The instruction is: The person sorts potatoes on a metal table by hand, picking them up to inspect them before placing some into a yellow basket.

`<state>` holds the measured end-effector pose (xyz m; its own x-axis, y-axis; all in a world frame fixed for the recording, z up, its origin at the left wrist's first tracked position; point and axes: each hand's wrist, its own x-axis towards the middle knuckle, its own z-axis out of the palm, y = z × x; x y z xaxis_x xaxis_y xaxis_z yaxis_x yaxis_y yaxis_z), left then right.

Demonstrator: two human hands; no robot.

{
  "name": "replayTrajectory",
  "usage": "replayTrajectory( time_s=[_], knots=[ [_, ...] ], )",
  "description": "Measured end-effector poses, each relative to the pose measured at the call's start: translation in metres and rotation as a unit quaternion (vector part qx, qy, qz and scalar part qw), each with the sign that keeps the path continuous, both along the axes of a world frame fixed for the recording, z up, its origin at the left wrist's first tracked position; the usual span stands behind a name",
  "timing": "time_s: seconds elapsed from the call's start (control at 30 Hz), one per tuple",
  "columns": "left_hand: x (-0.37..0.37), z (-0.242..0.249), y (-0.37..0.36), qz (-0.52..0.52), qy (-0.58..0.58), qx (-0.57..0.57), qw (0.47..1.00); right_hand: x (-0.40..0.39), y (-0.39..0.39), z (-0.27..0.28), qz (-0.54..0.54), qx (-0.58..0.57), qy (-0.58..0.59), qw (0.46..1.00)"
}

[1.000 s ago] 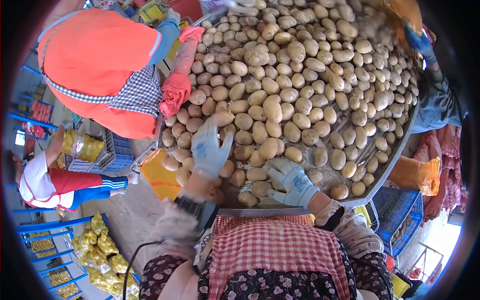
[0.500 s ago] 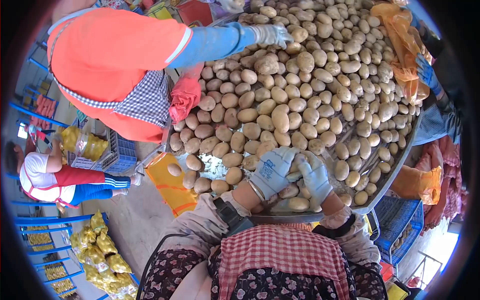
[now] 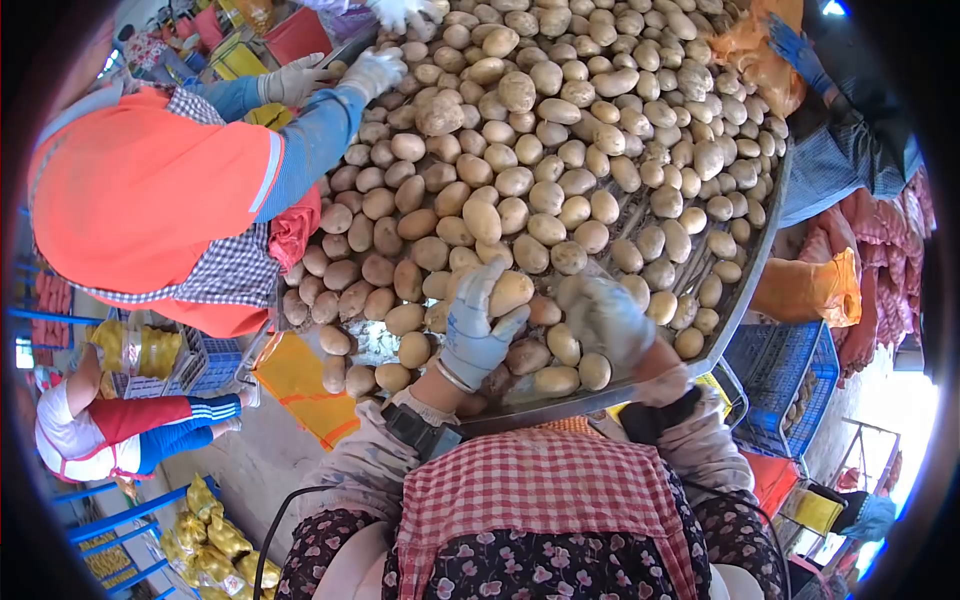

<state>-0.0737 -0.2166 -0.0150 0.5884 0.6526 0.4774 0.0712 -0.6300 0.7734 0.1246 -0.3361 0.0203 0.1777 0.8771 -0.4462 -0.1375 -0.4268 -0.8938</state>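
Note:
My left hand, in a white and pale blue glove, is closed around a potato at the near side of the heap. To its right, my right hand, gloved the same way, is smeared by motion over the potatoes, and its fingers do not show clearly. Between my hands and the table's near rim lie several loose potatoes, one of them a pale oval potato. The heap spreads from my hands across the table to the far edge.
A person in an orange top reaches over the heap at left with gloved hands. Another person's blue glove is at far right by an orange sack. Blue crates stand right of the table; an orange sheet hangs at left.
My hands, close together before, are now apart; the left grips a potato and the right has moved away in a blur. The view has shifted, and the co-worker's glove is now farther left.

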Motion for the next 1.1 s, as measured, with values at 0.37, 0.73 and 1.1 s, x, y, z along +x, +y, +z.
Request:
replayTrajectory(
  time_s=[0.37,0.73,1.1],
  knots=[
    [0.006,0.017,0.027,-0.01,-0.136,-0.256,0.957,0.089,-0.094,-0.004,-0.262,0.144,0.144,0.943],
    [-0.053,-0.023,0.064,0.164,0.272,0.145,0.937,-0.032,0.021,0.014,-0.126,0.043,0.06,0.989],
    [-0.092,-0.021,0.161,0.283,0.431,0.187,0.836,-0.022,0.045,-0.009,-0.063,0.215,-0.589,0.776]
  ],
)
